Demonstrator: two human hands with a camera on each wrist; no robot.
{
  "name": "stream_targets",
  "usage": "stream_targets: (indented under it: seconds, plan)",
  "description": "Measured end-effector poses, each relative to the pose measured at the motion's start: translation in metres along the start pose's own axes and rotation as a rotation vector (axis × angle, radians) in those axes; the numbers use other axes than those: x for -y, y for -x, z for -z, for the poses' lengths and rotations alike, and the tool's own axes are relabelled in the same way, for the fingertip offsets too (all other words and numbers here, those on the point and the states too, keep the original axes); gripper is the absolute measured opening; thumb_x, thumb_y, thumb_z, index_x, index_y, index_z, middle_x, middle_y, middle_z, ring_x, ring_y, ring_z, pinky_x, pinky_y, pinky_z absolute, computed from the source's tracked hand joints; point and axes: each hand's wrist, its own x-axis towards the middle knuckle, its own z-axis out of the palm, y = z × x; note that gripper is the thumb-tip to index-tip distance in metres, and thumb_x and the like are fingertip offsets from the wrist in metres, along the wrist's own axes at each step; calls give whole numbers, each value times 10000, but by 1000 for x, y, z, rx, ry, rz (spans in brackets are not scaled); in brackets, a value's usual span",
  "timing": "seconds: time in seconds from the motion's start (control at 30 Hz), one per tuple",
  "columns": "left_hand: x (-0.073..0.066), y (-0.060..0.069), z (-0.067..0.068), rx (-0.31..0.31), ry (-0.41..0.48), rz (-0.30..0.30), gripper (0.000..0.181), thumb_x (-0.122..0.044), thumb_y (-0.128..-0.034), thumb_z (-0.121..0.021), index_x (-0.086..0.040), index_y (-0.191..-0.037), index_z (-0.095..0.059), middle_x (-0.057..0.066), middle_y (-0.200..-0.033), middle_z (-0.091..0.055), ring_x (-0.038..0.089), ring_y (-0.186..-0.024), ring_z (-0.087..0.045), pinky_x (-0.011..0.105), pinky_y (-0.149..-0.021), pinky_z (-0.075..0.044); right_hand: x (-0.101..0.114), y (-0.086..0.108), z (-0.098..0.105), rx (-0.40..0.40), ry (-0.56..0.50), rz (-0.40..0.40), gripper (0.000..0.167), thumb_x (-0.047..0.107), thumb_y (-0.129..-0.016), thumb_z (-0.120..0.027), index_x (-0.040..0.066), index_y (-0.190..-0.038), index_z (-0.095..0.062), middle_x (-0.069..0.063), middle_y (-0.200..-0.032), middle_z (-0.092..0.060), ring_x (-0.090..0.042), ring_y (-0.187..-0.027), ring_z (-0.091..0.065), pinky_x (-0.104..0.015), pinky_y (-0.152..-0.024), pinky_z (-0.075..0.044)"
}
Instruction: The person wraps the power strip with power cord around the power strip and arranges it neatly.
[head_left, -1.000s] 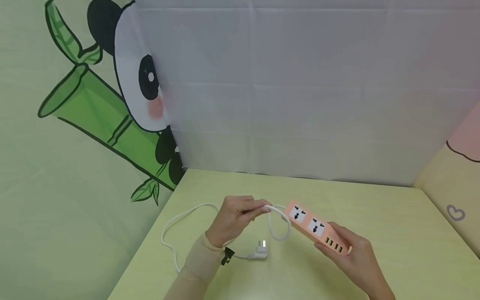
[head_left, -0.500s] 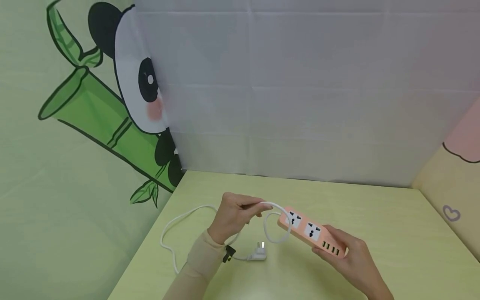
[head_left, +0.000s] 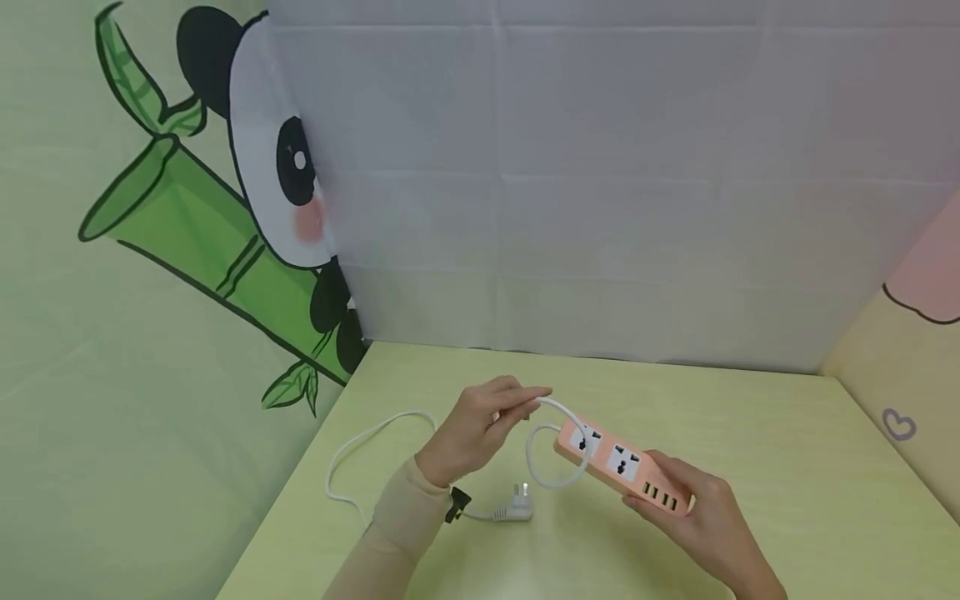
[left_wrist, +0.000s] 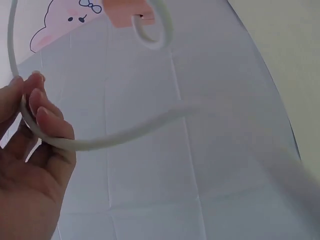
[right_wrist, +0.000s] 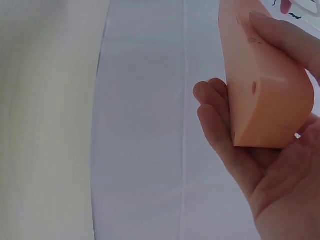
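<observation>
An orange power strip [head_left: 624, 463] with two white sockets and several USB slots is gripped at its slot end by my right hand [head_left: 708, 518]. The right wrist view shows the fingers and thumb of that hand [right_wrist: 280, 185] around the strip's end [right_wrist: 272, 95]. My left hand [head_left: 474, 427] pinches the white cable [head_left: 531, 454], which loops over to the strip's far end. In the left wrist view the cable [left_wrist: 115, 139] runs between the thumb and curled fingers of that hand [left_wrist: 37, 165]. The white plug [head_left: 514, 507] lies on the table beside my left wrist.
More white cable [head_left: 339, 457] curves over the pale yellow table [head_left: 750, 450] at the left. A grey cloth wall [head_left: 600, 183] stands behind the table, with a panda and bamboo drawing [head_left: 202, 217] at the left. A black clip [head_left: 457, 504] sits by my left wrist.
The power strip and right hand have moved slightly left and down. My left fingers have shifted along with the cable, and the loop near the strip has widened.
</observation>
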Motion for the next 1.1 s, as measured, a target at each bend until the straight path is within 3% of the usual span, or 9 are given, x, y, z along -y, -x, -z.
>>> stream_targets:
  seconds: [0.13,0.23,0.43,0.53,0.7,0.77,0.9,1.0,1.1]
  plan:
    - [2,-2,-1,-77,6,23,173,-124,-951,-702,-75,-1096,-784,-21,-739,-691,-13,-554,-525,108,-544,-466,1,0,0,9,2,-17,544,272,-736,-920,130,-1222,-720,0,-1016,-755,-11,-718,-533,-196,-577,-459]
    - [2,0,-2,-94,7,31,139,-134,-929,-732,-72,-1034,-798,-29,-689,-654,-27,-542,-465,109,-518,-428,2,2,-2,13,12,-27,554,276,-733,-921,109,-1222,-721,-17,-1030,-757,-7,-717,-528,-203,-576,-459]
    - [-3,3,2,56,5,29,330,-43,-1016,-579,43,-1331,-631,13,-839,-513,26,-692,-380,159,-623,-395,3,5,-3,1,20,-21,545,268,-734,-921,96,-1212,-723,-13,-1005,-756,-6,-703,-518,-198,-563,-451]
    - [-3,3,4,66,15,18,364,-3,-1008,-571,45,-1368,-598,46,-911,-586,79,-724,-497,167,-672,-468,3,5,-3,-10,13,-16,537,257,-735,-922,99,-1209,-725,-13,-1007,-758,-13,-714,-528,-192,-570,-456]
    - [0,3,5,-28,34,59,276,-57,-962,-667,-54,-1231,-727,35,-835,-711,100,-676,-672,166,-657,-541,3,6,-1,-12,-12,-11,532,239,-742,-918,124,-1222,-721,11,-1008,-755,-23,-739,-550,-184,-602,-466]
    - [0,3,5,-61,37,85,235,-92,-951,-694,-87,-1177,-760,8,-776,-710,48,-586,-628,150,-579,-511,3,6,-1,-9,-15,-15,531,242,-744,-917,126,-1224,-720,10,-1013,-755,-22,-741,-550,-186,-601,-466]
    - [2,4,4,-103,1,78,197,-120,-943,-714,-91,-1125,-783,-43,-696,-615,-10,-555,-457,131,-518,-406,5,7,-3,0,-4,-46,543,270,-742,-918,114,-1223,-721,-13,-1028,-757,-19,-729,-539,-201,-584,-465]
    - [3,4,3,-68,-31,55,250,-83,-988,-645,-36,-1217,-731,-25,-748,-527,12,-644,-383,149,-574,-370,5,8,-4,1,4,-54,542,282,-744,-916,117,-1222,-722,-11,-1029,-757,-19,-729,-535,-207,-587,-461]
    - [1,5,5,3,-30,43,322,-27,-1020,-564,5,-1330,-646,10,-842,-516,45,-699,-394,169,-621,-391,5,8,-3,-12,5,-36,526,273,-745,-916,136,-1215,-724,15,-1010,-754,-22,-730,-537,-202,-596,-457]
